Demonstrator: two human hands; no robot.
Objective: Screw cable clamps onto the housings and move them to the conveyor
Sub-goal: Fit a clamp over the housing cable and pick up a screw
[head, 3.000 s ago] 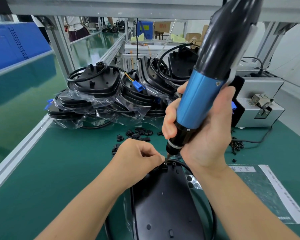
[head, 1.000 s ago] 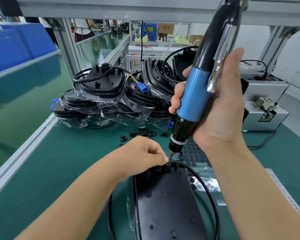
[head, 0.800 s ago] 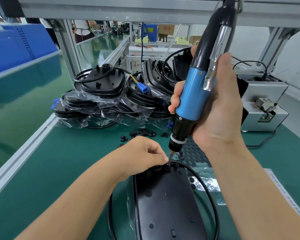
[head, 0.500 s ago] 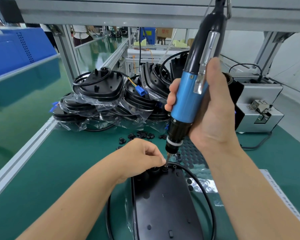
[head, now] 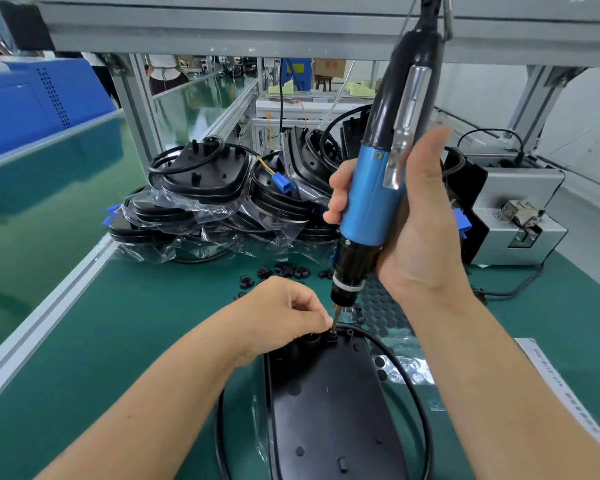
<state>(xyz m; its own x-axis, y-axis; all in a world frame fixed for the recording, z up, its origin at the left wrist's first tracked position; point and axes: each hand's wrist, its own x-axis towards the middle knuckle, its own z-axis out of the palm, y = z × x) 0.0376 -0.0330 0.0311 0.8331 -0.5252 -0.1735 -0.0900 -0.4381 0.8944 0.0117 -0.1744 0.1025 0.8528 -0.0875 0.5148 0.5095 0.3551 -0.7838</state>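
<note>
- The left hand [head: 278, 315] has its fingers curled, thumb and forefinger pinching at the small black cable clamp [head: 331, 337] on the far end of the black housing [head: 329, 410].
- The right hand [head: 416, 233] wraps its fingers round the blue barrel of the electric screwdriver [head: 378, 188], held nearly upright, bit tip down on the clamp.
- The housing lies flat on the green table [head: 118, 341], a black cable [head: 414, 382] looping along its right side.
- Loose clamps [head: 284, 270] lie beyond; bagged housings [head: 205, 188] are stacked behind them.
</note>
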